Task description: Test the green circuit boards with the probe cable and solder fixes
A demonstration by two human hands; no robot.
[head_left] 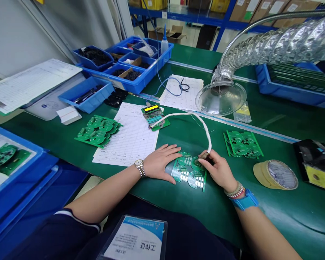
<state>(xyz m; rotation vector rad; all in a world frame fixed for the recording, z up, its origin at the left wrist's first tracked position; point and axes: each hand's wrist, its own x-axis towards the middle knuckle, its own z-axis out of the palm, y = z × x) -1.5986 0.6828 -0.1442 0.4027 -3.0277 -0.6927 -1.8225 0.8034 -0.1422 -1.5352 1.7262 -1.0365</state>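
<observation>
left hand: flat, fingers spread, at green board panel's left edge | right hand: pinching connector of white cable | panel: just below frame centre, on worktop

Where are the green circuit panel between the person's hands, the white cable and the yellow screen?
Green circuit panel [184, 175]: head view, on pale pads near its middle.
White cable [190, 113]: head view, on the top of its arch.
Yellow screen [151, 108]: head view, on its lit face.
</observation>
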